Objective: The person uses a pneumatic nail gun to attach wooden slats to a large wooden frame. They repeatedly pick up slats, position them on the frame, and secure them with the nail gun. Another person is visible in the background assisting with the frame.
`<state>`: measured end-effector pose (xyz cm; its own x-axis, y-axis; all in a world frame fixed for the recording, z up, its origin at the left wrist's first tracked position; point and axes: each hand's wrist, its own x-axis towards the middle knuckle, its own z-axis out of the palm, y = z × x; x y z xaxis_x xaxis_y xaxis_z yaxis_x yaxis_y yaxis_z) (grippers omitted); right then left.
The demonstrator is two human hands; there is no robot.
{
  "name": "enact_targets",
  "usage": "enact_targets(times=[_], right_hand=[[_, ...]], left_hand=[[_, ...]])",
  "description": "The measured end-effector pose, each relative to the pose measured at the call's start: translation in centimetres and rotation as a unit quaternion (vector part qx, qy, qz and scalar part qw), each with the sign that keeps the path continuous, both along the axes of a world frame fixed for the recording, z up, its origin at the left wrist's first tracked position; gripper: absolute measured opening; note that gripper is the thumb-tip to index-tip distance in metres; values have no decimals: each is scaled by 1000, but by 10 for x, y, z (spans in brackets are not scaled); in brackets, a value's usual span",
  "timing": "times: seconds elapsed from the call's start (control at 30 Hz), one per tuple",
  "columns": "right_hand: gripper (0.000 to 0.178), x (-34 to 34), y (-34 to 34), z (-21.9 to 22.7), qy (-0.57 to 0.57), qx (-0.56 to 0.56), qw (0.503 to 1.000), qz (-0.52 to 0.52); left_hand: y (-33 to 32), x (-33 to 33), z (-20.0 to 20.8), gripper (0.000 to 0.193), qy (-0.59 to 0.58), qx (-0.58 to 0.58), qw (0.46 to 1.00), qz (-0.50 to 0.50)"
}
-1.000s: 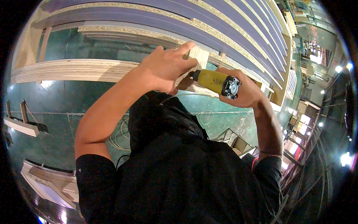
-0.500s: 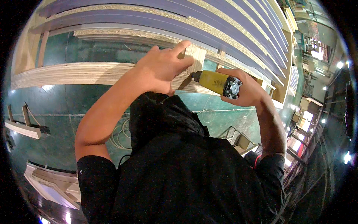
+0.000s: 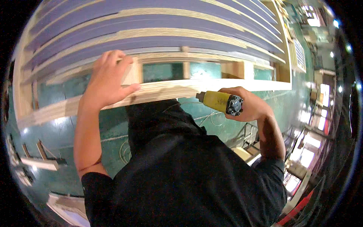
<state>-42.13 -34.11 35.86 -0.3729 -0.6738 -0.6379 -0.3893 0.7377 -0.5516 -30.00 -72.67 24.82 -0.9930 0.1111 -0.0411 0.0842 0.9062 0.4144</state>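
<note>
In my right hand (image 3: 245, 103) is a yellow and black nail gun (image 3: 217, 101), my fingers wrapped round its handle. Its dark nose points left, just in front of the near wooden rail (image 3: 166, 90) and apart from it. My left hand (image 3: 107, 77) is over that rail further left, beside a short wooden crosspiece (image 3: 132, 72). The thumb stretches along the rail and the other fingers are spread and slightly bent. Motion blur hides whether the fingertips press on the crosspiece.
Beyond the rail lies a large wooden frame with purple-grey panels (image 3: 151, 41) in long rows. Another wooden block (image 3: 247, 70) joins the frame further right. Pale boards (image 3: 70, 208) lie at lower left on the green floor (image 3: 113, 130). A thin hose or cable loops near my body.
The view has shifted right along the frame. The nail gun has drawn away from the crosspiece, where its nose was close to my left hand. Both hands are now wider apart.
</note>
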Motion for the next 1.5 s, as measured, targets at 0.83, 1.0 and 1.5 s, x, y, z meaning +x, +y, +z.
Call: enact_targets(times=[0.83,1.0,1.5], right_hand=[[40,-163,225,-26,62,-120,986,95],[45,-168,220,-28,74,-80,989,95],[49,-168,214,-28,77,-100,988,90]], left_hand=[[373,-180,-40,113,50,58,986,-149],[371,-180,-36,105,17,84,984,-158],[368,-178,-41,103,28,86,985,-148]])
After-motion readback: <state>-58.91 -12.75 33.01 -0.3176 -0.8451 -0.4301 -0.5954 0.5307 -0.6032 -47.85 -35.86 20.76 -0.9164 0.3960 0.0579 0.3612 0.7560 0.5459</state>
